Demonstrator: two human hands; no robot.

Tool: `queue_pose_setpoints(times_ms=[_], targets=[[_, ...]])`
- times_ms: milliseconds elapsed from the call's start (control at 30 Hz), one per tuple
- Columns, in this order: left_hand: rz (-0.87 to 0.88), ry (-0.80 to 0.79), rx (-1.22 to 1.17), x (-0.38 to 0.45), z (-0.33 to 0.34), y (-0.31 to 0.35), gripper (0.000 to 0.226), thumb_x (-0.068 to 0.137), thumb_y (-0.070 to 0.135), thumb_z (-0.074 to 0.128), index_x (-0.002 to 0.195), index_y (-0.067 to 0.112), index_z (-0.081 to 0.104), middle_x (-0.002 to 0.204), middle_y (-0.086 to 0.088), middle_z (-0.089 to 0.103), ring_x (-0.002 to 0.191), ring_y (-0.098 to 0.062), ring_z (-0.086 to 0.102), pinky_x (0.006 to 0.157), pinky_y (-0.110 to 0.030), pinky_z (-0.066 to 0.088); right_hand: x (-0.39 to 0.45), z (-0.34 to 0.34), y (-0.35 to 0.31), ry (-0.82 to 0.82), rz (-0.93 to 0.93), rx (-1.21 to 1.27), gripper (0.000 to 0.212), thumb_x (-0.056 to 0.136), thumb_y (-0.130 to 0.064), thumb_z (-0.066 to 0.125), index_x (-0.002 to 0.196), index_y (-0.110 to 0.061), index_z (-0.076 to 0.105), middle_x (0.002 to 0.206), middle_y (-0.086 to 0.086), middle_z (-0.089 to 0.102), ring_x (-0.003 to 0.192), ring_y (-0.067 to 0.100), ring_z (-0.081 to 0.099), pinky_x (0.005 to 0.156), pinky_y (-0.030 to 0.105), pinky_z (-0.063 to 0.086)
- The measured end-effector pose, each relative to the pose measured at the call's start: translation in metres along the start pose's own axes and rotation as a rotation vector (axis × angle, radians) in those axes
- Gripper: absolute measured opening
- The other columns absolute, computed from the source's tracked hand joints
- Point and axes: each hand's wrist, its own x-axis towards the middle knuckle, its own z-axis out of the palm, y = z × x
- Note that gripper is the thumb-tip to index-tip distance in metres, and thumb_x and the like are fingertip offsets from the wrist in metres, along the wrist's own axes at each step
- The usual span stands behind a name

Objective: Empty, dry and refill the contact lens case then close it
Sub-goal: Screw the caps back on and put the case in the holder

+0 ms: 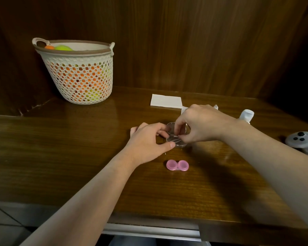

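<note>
Looking down from the head view, both hands meet over a clear plastic box on the bench. The left hand grips the box's near-left edge, thumb tip against the rim and fingers curled round its far side. The right hand reaches in from the right and pinches something thin inside the box; what it is cannot be told from here.

The pink contact lens case lies closed on the bench, just nearer the person than the box and touched by neither hand. Its long axis runs left to right, the two round caps side by side. It sits just below and to the right of the left thumb, so the left hand is probably the nearer one for picking it up, with nothing between them.

A white bottle lies beyond the right wrist, likely the refill solution. A folded white tissue rests behind the hands, handy for drying. A mesh basket stands well apart at the far left, and a grey controller lies at the right edge.
</note>
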Motion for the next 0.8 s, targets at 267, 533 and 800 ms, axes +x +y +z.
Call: queue_pose_setpoints(times_ms=[267, 533, 800], targets=[[0.017, 0.006, 0.007, 0.002, 0.002, -0.004, 0.044, 0.091, 0.058, 0.072, 0.132, 0.046, 0.061, 0.105, 0.033, 0.067, 0.126, -0.005, 0.046, 0.105, -0.04, 0.021, 0.003, 0.002, -0.002, -0.049, -0.058, -0.031, 0.011, 0.09, -0.041, 0.08, 0.1, -0.046, 0.079, 0.076, -0.038, 0.051, 0.081, -0.007, 0.053, 0.061, 0.015, 0.034], [0.021, 0.006, 0.007, 0.003, 0.002, -0.005, 0.046, 0.091, 0.058, 0.072, 0.133, 0.046, 0.059, 0.105, 0.033, 0.067, 0.125, -0.004, 0.046, 0.105, -0.04, 0.021, 0.0, -0.001, -0.002, -0.025, -0.06, -0.004, 0.013, 0.095, -0.042, 0.077, 0.107, -0.046, 0.081, 0.098, -0.027, 0.072, 0.095, 0.001, 0.066, 0.077, 0.028, 0.059], [0.018, 0.001, 0.007, 0.004, 0.003, -0.007, 0.041, 0.09, 0.059, 0.072, 0.127, 0.049, 0.059, 0.1, 0.036, 0.064, 0.124, -0.004, 0.046, 0.106, -0.04, 0.021, 0.003, 0.011, -0.001, 0.048, -0.042, 0.0, 0.008, 0.09, -0.051, 0.079, 0.097, -0.047, 0.08, 0.085, -0.029, 0.065, 0.086, -0.001, 0.061, 0.062, 0.018, 0.038]])
